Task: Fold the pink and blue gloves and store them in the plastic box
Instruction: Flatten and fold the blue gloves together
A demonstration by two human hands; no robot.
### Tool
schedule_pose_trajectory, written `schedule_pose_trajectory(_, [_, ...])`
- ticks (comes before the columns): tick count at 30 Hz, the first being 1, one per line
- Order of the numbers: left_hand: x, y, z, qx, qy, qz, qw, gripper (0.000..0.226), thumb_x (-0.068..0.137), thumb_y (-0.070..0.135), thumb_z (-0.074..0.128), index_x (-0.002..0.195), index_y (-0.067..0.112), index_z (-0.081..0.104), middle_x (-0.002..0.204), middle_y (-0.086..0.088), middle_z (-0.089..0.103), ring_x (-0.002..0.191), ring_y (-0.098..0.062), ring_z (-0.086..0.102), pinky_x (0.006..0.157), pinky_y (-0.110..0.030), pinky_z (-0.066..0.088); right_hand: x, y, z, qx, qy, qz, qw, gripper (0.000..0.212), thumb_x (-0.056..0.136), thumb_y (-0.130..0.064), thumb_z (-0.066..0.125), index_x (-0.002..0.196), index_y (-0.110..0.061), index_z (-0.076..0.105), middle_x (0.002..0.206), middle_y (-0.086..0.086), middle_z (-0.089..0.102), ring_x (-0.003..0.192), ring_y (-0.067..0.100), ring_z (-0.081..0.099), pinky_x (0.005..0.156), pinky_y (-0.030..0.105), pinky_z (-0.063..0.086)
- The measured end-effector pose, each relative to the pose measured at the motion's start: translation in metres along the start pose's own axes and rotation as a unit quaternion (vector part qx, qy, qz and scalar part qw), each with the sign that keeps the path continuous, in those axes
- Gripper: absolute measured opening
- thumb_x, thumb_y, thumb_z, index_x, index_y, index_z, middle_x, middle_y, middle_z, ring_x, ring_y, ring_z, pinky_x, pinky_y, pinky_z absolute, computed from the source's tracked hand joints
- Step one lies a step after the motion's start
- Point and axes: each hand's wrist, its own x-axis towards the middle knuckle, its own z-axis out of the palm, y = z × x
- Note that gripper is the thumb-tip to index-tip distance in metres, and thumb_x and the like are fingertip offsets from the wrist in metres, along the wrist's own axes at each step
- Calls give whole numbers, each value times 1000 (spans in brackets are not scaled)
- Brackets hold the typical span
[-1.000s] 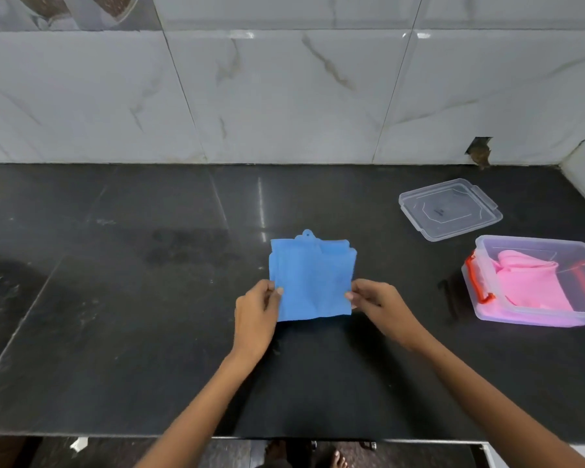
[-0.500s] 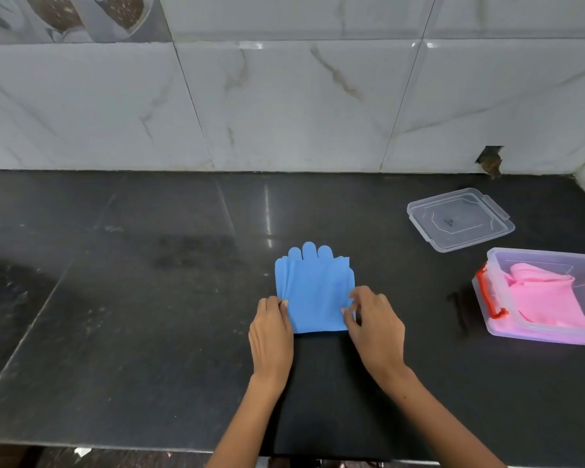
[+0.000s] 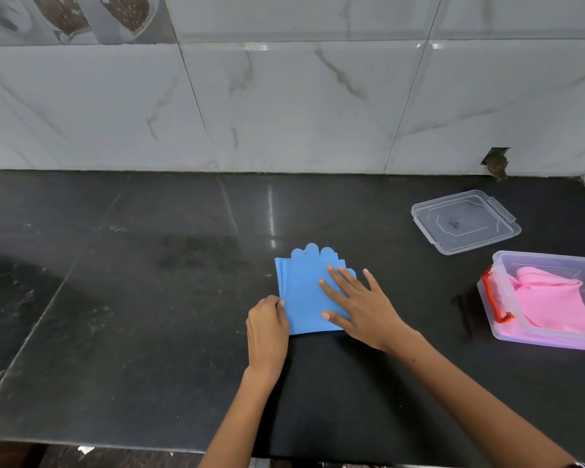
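Under the right hand's fingers [image 3: 338, 282], the blue gloves [image 3: 301, 292] are looking smooth and rubbery; the plastic box [image 3: 507, 319] and lid [image 3: 465, 221] are showing clear, glossy plastic; the dark stone counter [image 3: 132, 298] is gleaming.

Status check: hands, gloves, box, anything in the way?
Right hand flat on blue gloves; left hand pinches their edge. Pink gloves in box. Lid off, path open.
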Motion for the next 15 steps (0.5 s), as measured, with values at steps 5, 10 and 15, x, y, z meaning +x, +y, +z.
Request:
schedule_pose_trajectory(5, [3, 2, -4, 101, 16, 116, 988, 29, 83, 1, 60, 111, 6, 60, 123, -13, 59, 108, -29, 59, 80, -40, 55, 3, 6, 0, -3, -11, 2, 1000, 69, 89, -68, 16, 148, -35, 6, 160, -4, -3, 147, 16, -2, 117, 47, -5])
schedule_pose_trajectory(10, [46, -9, -24, 307, -82, 445, 837, 64, 78, 8, 68, 138, 15, 47, 147, -7, 42, 137, -25, 38, 109, -50, 33, 6, 8, -1, 9, -17, 0, 1000, 68, 89, -68, 20, 148, -37, 11, 160, -4, 1, 147, 16, 3, 117, 47, -4])
schedule_pose_trajectory(15, [76, -25, -24, 250, -223, 360, 871, 45, 102, 37, 31, 145, 25, 34, 154, 9, 27, 144, -6, 20, 118, -28, 2, 4, 11, -1, 35, -21, 0, 999, 66, 89, -67, 22, 147, -39, 11, 159, -8, -1, 147, 13, 0, 117, 46, -6])
